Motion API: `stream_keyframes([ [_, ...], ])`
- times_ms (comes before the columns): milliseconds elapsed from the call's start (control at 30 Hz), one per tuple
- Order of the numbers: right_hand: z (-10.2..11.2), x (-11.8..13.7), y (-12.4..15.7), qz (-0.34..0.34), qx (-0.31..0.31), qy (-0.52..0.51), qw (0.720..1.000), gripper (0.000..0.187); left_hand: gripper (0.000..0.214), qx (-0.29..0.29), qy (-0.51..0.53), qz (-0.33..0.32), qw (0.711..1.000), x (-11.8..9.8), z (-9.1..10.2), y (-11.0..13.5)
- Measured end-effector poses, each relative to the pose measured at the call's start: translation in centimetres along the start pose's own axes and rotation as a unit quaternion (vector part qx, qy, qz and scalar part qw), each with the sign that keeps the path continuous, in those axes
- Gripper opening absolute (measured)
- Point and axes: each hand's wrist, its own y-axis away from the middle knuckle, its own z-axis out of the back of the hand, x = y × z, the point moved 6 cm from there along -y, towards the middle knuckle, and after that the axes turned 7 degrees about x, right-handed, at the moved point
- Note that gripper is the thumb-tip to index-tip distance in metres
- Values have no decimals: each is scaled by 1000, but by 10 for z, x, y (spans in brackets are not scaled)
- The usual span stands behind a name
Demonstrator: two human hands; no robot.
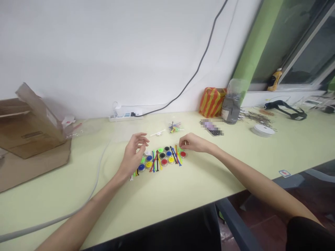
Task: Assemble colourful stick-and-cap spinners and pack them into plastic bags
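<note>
Several small round plastic discs with clear rims, in blue, yellow, red, black and green, lie in two rough rows [162, 158] on the pale green table [167, 195]. Thin coloured plastic sticks [157, 162] lie among them. My left hand [134, 153] hovers with curled, parted fingers over the left end of the group, holding nothing visible. My right hand [192, 143] rests at the right end, its fingertips just above a red disc [183, 154]. Those fingers curl toward the thumb, and I cannot tell whether they pinch something small.
Behind the hands lie a small bag of coloured parts [175, 127] and a white stick with a disc [157, 133]. A cardboard box [32, 134] stands at left, a power strip [125, 118] at the wall. A striped bag [212, 102], a grey package [230, 112] and a white roll [263, 130] stand right.
</note>
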Motion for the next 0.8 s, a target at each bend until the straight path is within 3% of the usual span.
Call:
stream_keyframes([
  [133,12,0,5,-32,-11,29,999,14,21,35,17,3,999,0,-4,0],
  [267,27,34,8,27,-63,-21,997,7,31,94,59,18,994,-5,-15,2],
  [367,23,70,-1,98,-70,-108,987,12,41,136,107,28,985,-11,-26,5],
  [467,7,87,-15,122,-62,-193,972,20,46,157,150,51,975,-12,-33,7],
  [600,-4,78,-23,112,-64,-249,960,25,39,105,144,79,981,0,-27,6],
  [700,4,55,-15,90,-95,-178,975,21,36,41,138,82,986,7,-16,5],
  [800,9,32,-6,72,-51,-112,990,15,35,23,127,90,988,8,-13,5],
])
